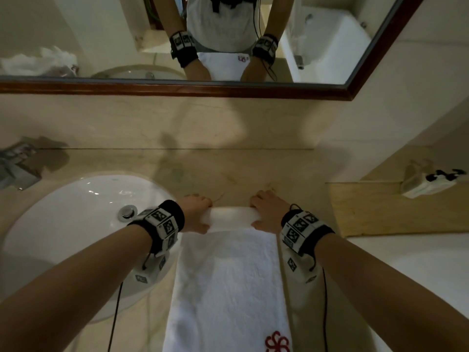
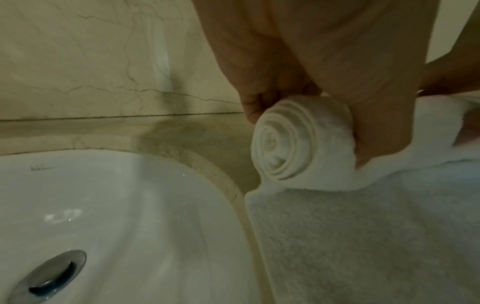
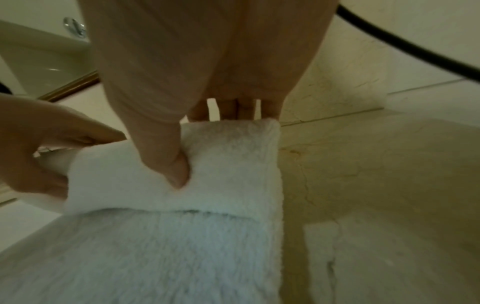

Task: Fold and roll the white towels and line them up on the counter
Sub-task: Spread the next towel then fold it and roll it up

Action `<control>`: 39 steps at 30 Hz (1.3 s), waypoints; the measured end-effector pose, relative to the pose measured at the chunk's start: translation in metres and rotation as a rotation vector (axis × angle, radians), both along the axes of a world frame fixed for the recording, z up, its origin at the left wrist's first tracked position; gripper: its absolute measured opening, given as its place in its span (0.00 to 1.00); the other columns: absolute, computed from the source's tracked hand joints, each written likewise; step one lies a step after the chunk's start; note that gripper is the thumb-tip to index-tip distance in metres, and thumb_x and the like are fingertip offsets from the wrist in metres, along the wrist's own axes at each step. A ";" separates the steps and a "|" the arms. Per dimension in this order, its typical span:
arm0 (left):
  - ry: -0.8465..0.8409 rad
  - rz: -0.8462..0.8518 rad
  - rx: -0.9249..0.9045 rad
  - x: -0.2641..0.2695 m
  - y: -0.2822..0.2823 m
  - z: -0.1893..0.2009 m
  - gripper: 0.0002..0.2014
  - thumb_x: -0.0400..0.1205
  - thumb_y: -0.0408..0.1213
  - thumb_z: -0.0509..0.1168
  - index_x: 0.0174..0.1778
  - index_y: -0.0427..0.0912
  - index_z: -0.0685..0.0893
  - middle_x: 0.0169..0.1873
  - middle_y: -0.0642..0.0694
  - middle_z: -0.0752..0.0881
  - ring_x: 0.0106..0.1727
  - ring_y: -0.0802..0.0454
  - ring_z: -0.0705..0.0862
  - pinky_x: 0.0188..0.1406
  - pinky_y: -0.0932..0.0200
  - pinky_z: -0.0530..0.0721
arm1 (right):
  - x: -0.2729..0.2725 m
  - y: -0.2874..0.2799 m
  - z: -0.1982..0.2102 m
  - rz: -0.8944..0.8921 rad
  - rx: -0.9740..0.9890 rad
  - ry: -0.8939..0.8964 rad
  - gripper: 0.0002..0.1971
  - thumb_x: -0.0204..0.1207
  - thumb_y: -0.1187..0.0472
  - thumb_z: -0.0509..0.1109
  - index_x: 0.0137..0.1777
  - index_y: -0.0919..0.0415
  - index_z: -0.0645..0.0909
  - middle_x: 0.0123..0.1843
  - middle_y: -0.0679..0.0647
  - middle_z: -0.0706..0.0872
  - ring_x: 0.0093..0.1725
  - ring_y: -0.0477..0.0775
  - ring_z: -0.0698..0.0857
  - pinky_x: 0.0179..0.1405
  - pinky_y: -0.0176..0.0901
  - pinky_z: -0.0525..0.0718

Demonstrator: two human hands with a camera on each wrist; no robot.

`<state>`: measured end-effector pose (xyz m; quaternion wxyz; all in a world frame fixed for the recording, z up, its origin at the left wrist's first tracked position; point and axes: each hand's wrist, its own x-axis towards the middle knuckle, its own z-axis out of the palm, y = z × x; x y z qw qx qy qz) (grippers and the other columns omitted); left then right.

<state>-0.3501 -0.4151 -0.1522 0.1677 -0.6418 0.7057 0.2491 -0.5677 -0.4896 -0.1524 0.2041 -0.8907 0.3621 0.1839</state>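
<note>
Head view: the white towel (image 1: pixel 228 280) is lying as a folded strip on the table (image 1: pixel 228 168), just beside the sink (image 1: pixel 76 224), with its near end, bearing a red emblem (image 1: pixel 277 341), running out of the frame. The far end is being wound into a roll (image 1: pixel 232 216). The left hand (image 1: pixel 196 214) is gripping the roll's left end and the right hand (image 1: pixel 269 213) its right end, fingers curled over the top. A mirror (image 1: pixel 101 34) is hanging on the wall above.

Left wrist view: the roll (image 2: pixel 298 144) is showing a tight spiral of several turns at its end face, with the left hand (image 2: pixel 324 72) wrapped round it.

Right wrist view: the right hand (image 3: pixel 202 72) is pressing its thumb into the roll (image 3: pixel 207 174) while the other fingers are hooking behind it.

The rolling step appears to be underway, with most of the strip unrolled. The next move is likely calling for even pressure from both hands while turning the roll toward the person, keeping the edges aligned.
</note>
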 end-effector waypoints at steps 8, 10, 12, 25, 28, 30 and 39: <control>0.146 0.104 0.076 0.004 -0.007 0.035 0.20 0.76 0.41 0.70 0.61 0.39 0.75 0.57 0.40 0.83 0.47 0.47 0.77 0.44 0.57 0.72 | 0.008 -0.016 0.028 -0.121 0.234 -0.057 0.23 0.71 0.53 0.74 0.61 0.57 0.69 0.56 0.57 0.79 0.50 0.57 0.79 0.42 0.43 0.76; 0.158 0.112 0.064 0.002 -0.010 0.037 0.22 0.76 0.40 0.71 0.62 0.37 0.73 0.58 0.37 0.82 0.50 0.44 0.79 0.46 0.55 0.74 | 0.013 -0.019 0.028 -0.051 0.150 -0.015 0.25 0.72 0.52 0.73 0.66 0.59 0.72 0.61 0.57 0.79 0.57 0.58 0.80 0.49 0.42 0.75; 0.130 0.123 0.078 -0.002 -0.014 0.035 0.25 0.78 0.39 0.69 0.67 0.36 0.68 0.59 0.36 0.82 0.54 0.40 0.81 0.44 0.56 0.72 | 0.017 -0.019 0.025 -0.014 0.087 0.022 0.25 0.73 0.50 0.71 0.67 0.58 0.71 0.61 0.57 0.79 0.57 0.59 0.80 0.49 0.43 0.76; -0.096 -0.107 -0.073 -0.006 0.019 -0.014 0.38 0.82 0.52 0.54 0.83 0.40 0.45 0.78 0.38 0.63 0.76 0.40 0.66 0.76 0.49 0.62 | 0.001 0.026 -0.028 0.035 -0.265 0.092 0.37 0.72 0.38 0.58 0.78 0.55 0.58 0.73 0.55 0.70 0.69 0.59 0.72 0.69 0.55 0.64; -0.007 -0.052 -0.040 -0.007 0.034 -0.017 0.43 0.73 0.63 0.30 0.83 0.43 0.42 0.83 0.43 0.54 0.82 0.43 0.57 0.82 0.48 0.50 | -0.009 0.036 -0.031 -0.088 -0.121 -0.072 0.40 0.67 0.35 0.41 0.80 0.51 0.59 0.77 0.52 0.67 0.75 0.57 0.67 0.74 0.54 0.58; 0.052 0.023 -0.011 -0.005 0.029 -0.015 0.36 0.80 0.58 0.33 0.84 0.45 0.43 0.83 0.46 0.53 0.82 0.45 0.55 0.83 0.49 0.48 | -0.008 0.026 -0.027 -0.166 0.013 -0.137 0.31 0.78 0.42 0.41 0.80 0.48 0.58 0.79 0.52 0.66 0.77 0.56 0.65 0.77 0.52 0.56; 0.291 0.241 0.085 0.011 0.001 -0.005 0.24 0.87 0.39 0.55 0.81 0.45 0.63 0.76 0.40 0.68 0.75 0.42 0.69 0.72 0.58 0.66 | -0.003 -0.021 -0.009 -0.213 0.262 -0.017 0.28 0.77 0.47 0.68 0.75 0.56 0.70 0.72 0.56 0.75 0.70 0.57 0.74 0.71 0.47 0.71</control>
